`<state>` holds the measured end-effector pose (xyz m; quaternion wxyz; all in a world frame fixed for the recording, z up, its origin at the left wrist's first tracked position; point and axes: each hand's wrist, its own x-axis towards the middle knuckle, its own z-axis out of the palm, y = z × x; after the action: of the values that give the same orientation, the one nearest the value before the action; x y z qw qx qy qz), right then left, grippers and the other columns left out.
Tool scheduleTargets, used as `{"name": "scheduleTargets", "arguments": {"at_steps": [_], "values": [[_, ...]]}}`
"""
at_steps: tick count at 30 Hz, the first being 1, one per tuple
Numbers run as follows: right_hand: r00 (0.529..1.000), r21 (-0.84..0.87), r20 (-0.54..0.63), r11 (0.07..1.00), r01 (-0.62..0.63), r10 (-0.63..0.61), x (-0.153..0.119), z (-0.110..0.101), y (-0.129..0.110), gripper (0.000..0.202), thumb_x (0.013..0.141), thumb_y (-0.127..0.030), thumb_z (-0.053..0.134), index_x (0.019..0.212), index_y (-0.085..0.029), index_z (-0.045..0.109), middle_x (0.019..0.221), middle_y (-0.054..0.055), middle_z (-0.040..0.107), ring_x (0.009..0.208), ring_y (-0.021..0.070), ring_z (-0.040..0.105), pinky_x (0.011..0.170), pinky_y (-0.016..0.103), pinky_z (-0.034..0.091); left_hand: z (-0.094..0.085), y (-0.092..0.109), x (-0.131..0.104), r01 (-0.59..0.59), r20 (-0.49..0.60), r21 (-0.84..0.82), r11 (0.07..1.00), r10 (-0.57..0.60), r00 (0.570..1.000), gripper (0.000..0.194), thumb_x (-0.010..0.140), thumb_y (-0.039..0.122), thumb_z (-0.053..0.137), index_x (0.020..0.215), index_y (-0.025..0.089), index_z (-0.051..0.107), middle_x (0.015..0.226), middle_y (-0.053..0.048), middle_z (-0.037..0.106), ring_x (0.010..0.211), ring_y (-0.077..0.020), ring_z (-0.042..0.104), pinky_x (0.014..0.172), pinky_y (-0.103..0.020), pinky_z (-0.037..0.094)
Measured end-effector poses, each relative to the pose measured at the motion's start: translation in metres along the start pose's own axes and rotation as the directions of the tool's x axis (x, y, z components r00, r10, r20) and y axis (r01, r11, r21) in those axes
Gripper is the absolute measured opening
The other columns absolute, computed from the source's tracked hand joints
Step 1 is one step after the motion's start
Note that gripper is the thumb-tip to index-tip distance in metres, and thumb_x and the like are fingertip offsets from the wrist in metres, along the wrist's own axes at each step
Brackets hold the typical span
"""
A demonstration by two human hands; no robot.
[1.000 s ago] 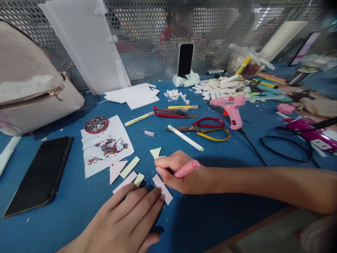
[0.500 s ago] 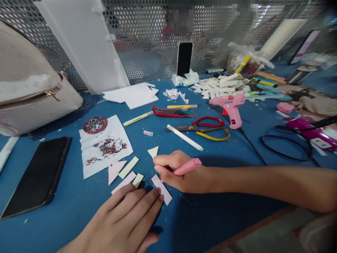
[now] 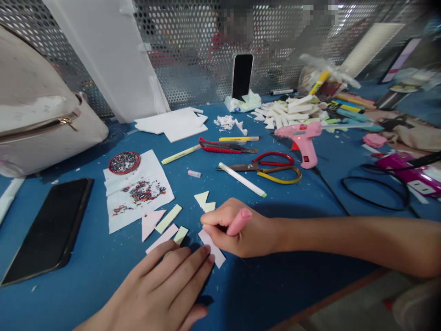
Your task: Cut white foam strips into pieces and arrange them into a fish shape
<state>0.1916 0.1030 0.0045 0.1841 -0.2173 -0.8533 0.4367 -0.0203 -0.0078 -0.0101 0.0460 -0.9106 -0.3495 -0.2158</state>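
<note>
Pinched in my right hand (image 3: 237, 232) is a pink marker (image 3: 240, 221), its tip hidden behind the fingers over a pale pink strip (image 3: 216, 253). My left hand (image 3: 168, 280) lies flat with fingers stretched out, the fingertips resting on the lower part of that strip. Under and beside the left fingers are another pink strip (image 3: 162, 240) and a short pale green piece (image 3: 181, 235). A longer green strip (image 3: 168, 219) and a pink triangle (image 3: 151, 223) lie just beyond. Pale green triangles (image 3: 201, 198) sit above my right hand.
Scissors (image 3: 275, 168), a white marker (image 3: 243, 180), a red cutter (image 3: 220, 146) and a pink glue gun (image 3: 303, 138) lie ahead. Beads (image 3: 146, 191) cover a paper sheet at left, near a black phone (image 3: 48, 230). A backpack (image 3: 44, 110) stands far left; white offcuts (image 3: 289, 110) are heaped behind.
My right hand has tilted the pink marker more upright and shifted slightly, uncovering another green piece by the triangle. My left hand stays still.
</note>
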Motion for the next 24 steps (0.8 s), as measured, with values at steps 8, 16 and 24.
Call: {"name": "scheduleTargets", "arguments": {"at_steps": [8,16,24], "values": [[0.999,0.061,0.018,0.998,-0.033,0.032,0.0001,-0.0038,0.0004,0.034,0.093,-0.016,0.045,0.065,-0.020,0.024,0.060,-0.007,0.028,0.056,0.0084,0.026,0.053,0.026,0.024,0.0036,-0.0014,-0.0007,-0.006,-0.022,-0.008,1.000,0.006,1.000,0.037,0.105,0.043,0.045,0.125,0.021,0.068,0.124,0.005,0.072,0.105,-0.0137,0.062,0.119,-0.029,0.026],[0.999,0.076,0.029,0.997,-0.029,0.027,0.0009,-0.0035,0.0004,0.036,0.094,-0.016,0.044,0.064,-0.020,0.024,0.059,-0.007,0.030,0.055,0.0079,0.028,0.053,0.025,0.025,-0.0008,-0.0005,0.0001,0.003,0.008,-0.004,1.000,-0.003,1.000,0.037,0.106,0.043,0.044,0.124,0.022,0.068,0.122,0.006,0.073,0.103,-0.0131,0.062,0.117,-0.028,0.026],[0.999,0.066,0.036,0.998,-0.012,0.010,0.0011,-0.0027,0.0027,0.035,0.094,-0.016,0.045,0.065,-0.020,0.025,0.059,-0.007,0.030,0.055,0.0082,0.027,0.053,0.025,0.024,0.0023,-0.0016,-0.0006,-0.007,-0.008,-0.010,1.000,0.007,1.000,0.037,0.106,0.042,0.044,0.125,0.021,0.068,0.123,0.005,0.072,0.104,-0.0130,0.061,0.120,-0.028,0.024]]}}
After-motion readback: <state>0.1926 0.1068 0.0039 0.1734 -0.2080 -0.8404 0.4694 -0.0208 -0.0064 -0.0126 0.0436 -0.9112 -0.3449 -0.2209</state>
